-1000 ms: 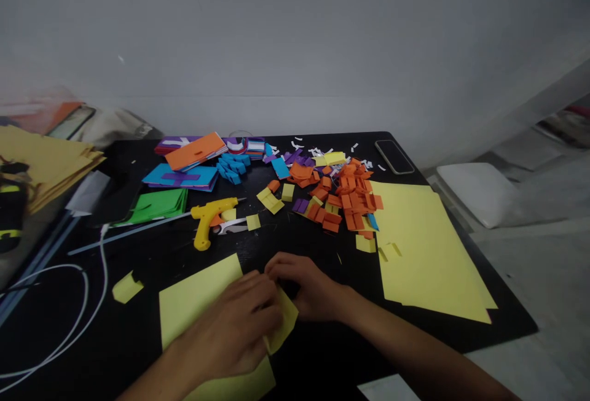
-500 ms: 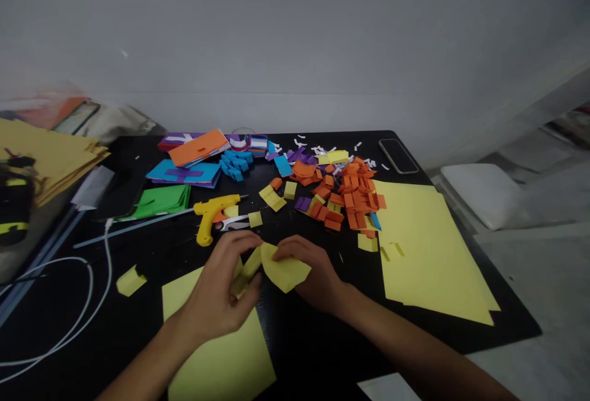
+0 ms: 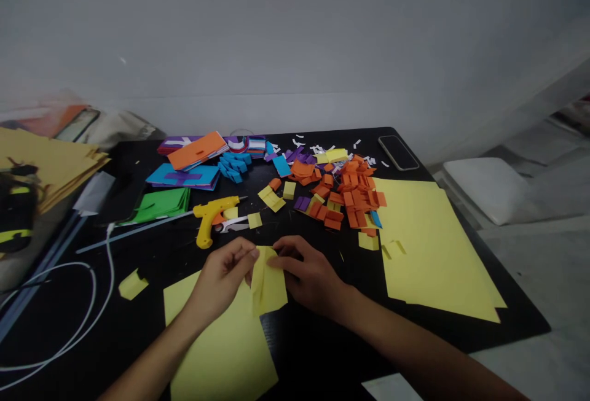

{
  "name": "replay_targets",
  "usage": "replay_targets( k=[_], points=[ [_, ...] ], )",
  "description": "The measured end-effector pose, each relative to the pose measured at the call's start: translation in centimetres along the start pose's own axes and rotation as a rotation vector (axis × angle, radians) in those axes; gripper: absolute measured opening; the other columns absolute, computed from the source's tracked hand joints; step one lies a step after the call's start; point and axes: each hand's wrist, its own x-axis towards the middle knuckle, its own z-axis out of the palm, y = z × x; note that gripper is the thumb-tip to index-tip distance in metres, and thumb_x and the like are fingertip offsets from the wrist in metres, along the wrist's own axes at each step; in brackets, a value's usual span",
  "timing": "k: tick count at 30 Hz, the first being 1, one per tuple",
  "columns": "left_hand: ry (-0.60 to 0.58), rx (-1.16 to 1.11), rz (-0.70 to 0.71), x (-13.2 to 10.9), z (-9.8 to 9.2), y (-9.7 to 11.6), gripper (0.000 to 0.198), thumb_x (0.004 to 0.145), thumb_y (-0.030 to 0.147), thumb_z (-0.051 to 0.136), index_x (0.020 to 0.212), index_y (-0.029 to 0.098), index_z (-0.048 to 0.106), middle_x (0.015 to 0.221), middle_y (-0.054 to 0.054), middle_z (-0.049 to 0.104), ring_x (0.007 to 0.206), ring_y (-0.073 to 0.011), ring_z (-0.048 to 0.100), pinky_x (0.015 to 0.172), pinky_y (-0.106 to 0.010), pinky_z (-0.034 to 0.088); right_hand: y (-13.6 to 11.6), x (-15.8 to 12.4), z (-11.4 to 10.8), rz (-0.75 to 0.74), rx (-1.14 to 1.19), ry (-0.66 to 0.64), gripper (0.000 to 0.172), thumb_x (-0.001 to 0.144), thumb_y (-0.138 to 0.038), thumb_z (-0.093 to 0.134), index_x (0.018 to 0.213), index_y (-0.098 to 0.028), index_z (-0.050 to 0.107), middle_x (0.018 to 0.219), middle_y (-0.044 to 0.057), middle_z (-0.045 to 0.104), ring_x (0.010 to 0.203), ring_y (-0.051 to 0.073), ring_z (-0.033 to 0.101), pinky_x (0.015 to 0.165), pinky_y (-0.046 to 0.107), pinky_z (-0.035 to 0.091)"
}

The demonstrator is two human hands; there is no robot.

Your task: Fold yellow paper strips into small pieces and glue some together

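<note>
Between both hands is a folded piece of yellow paper [image 3: 271,287], its creased panels hanging downward. My left hand [image 3: 221,281] pinches its upper left edge between thumb and fingers. On the other side, my right hand [image 3: 313,272] grips the upper right edge, some fingers hidden behind the paper. Beneath my left forearm a yellow sheet [image 3: 225,358] lies on the black table [image 3: 318,352]. Just beyond the hands are a yellow glue gun [image 3: 212,217], scissors [image 3: 233,224] and a small yellow paper piece [image 3: 254,220].
A pile of folded orange paper pieces [image 3: 354,192] covers the back middle. Large yellow sheets [image 3: 428,247] lie at right, near a phone [image 3: 399,153]. Blue folded paper [image 3: 184,175] and green folded paper [image 3: 163,202] sit back left. A white cable [image 3: 110,260] loops at left.
The folded yellow paper has turned so that its panels now hang down between the hands. My left fingers have shifted from around it to a pinch at its top edge.
</note>
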Motion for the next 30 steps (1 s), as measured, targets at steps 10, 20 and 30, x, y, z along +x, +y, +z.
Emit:
replay_targets(
  k=[10,20,30],
  points=[
    [-0.012,-0.157,-0.144,0.2,-0.2,-0.3,0.034,0.091,0.046,0.062,0.073,0.017,0.061,0.061,0.004,0.049,0.057,-0.0111,0.043,0.052,-0.020,0.033,0.0,-0.2,0.0,-0.018,0.033,-0.015,0.038,0.094,-0.011,0.059,0.128,-0.024,0.067,0.133,0.013,0.064,0.097,0.018,0.070,0.084,0.032,0.062],
    [-0.066,-0.130,-0.085,0.0,0.2,-0.1,0.037,0.093,0.049,0.060,0.075,0.018,0.061,0.063,0.003,0.051,0.057,-0.0117,0.045,0.051,-0.020,0.034,-0.7,0.3,-0.4,-0.019,0.173,-0.010,0.037,0.088,-0.016,0.069,0.125,-0.022,0.067,0.135,0.016,0.064,0.109,0.020,0.071,0.092,0.032,0.060],
    [-0.030,0.222,0.185,-0.7,-0.3,-0.1,0.018,0.100,0.032,0.051,0.100,0.020,0.065,0.084,-0.002,0.063,0.074,-0.0167,0.058,0.067,-0.025,0.047,-1.1,1.2,-0.9,0.139,0.350,0.034,0.027,0.090,-0.015,0.068,0.116,-0.020,0.069,0.119,0.013,0.072,0.108,0.021,0.072,0.094,0.034,0.059]
  ],
)
